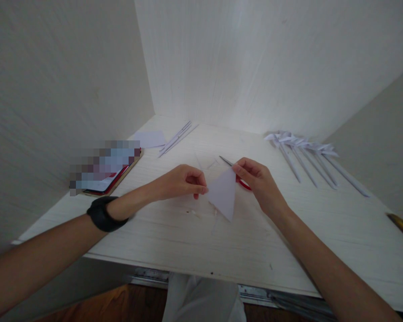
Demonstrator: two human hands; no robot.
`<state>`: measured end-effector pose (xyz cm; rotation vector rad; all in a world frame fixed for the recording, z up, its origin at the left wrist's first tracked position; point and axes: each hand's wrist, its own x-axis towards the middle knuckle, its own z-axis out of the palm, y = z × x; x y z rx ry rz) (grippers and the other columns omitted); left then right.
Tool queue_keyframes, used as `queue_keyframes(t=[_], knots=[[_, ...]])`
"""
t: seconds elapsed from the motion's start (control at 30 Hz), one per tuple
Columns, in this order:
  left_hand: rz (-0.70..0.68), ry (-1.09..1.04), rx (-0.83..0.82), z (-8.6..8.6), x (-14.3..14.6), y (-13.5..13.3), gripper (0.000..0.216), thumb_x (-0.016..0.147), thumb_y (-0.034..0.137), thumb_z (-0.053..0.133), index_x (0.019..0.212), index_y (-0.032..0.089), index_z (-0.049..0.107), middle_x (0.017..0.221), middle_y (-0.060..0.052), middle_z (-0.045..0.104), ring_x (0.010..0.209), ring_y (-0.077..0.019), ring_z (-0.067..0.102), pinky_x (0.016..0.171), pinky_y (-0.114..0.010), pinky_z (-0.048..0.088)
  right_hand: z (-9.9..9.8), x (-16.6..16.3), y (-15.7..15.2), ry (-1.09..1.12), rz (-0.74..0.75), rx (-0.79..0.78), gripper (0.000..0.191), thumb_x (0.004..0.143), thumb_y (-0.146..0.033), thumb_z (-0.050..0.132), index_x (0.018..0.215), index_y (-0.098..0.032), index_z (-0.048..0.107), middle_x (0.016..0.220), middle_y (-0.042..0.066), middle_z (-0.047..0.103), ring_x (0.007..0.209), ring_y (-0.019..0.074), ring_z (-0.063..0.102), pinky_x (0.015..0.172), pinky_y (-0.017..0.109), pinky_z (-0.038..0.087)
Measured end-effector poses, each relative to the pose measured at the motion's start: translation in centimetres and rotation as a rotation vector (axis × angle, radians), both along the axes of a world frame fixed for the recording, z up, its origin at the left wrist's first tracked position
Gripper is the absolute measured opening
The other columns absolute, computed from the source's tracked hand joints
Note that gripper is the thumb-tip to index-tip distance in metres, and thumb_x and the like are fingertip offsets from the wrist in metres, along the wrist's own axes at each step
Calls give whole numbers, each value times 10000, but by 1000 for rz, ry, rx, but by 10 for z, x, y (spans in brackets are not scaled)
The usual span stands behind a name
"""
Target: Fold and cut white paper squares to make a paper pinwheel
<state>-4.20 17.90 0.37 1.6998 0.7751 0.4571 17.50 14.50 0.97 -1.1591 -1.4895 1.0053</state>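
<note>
A white piece of paper (222, 193), roughly triangular with one corner pointing down, is held up over the white table by both hands. My left hand (188, 181) pinches its left corner between thumb and fingers, and a black band is on that wrist. At the upper right corner, my right hand (253, 176) grips the paper with thumb and forefinger. Scissors (227, 161) with red handles show partly behind the right hand and the paper; whether they rest on the table I cannot tell. Thin paper scraps (212, 164) lie just behind the paper.
A phone (112, 172), partly blurred out, leans at the left. Behind it are a white paper sheet (150, 139) and several thin rolled paper sticks (176, 141). Folded paper pieces on long stems (314, 167) lie at the right rear. White walls (221, 67) enclose the table (174, 241).
</note>
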Motion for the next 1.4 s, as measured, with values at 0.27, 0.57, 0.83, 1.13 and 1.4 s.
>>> queue_keyframes(t=[0.27, 0.57, 0.83, 1.13, 1.4], knots=[[75, -71, -7, -3, 0, 3, 171, 712, 257, 691, 648, 133, 593, 585, 35, 603, 539, -71, 561, 552, -201, 408, -1, -2, 2, -11, 24, -62, 307, 713, -420, 703, 617, -186, 528, 556, -44, 489, 488, 84, 364, 456, 240, 242], [84, -98, -25, -2, 1, 4, 138, 705, 218, 687, 638, 130, 604, 582, 41, 607, 521, -66, 562, 534, -194, 420, -5, -2, 2, 12, 1, 19, 319, 716, -401, 696, 592, -192, 488, 528, -61, 414, 498, 89, 349, 477, 247, 230], [102, -119, -17, 1, 2, 4, 127, 702, 206, 687, 632, 131, 612, 563, 43, 606, 521, -63, 560, 536, -186, 422, -4, -4, 0, 36, -25, 52, 269, 723, -350, 682, 606, -193, 497, 538, -62, 425, 497, 84, 348, 472, 242, 239], [124, -114, 5, -1, 0, 5, 125, 705, 211, 691, 637, 135, 617, 569, 40, 610, 524, -63, 564, 542, -183, 426, -4, -4, -1, 36, -56, 32, 257, 720, -355, 684, 611, -190, 521, 569, -44, 488, 515, 87, 400, 482, 234, 291], [186, -142, 34, 0, 0, 6, 121, 697, 217, 692, 635, 143, 620, 593, 41, 605, 519, -64, 555, 538, -193, 433, -3, -6, 0, 26, 22, -41, 319, 678, -463, 719, 661, -180, 572, 634, -19, 551, 575, 110, 483, 538, 242, 390]])
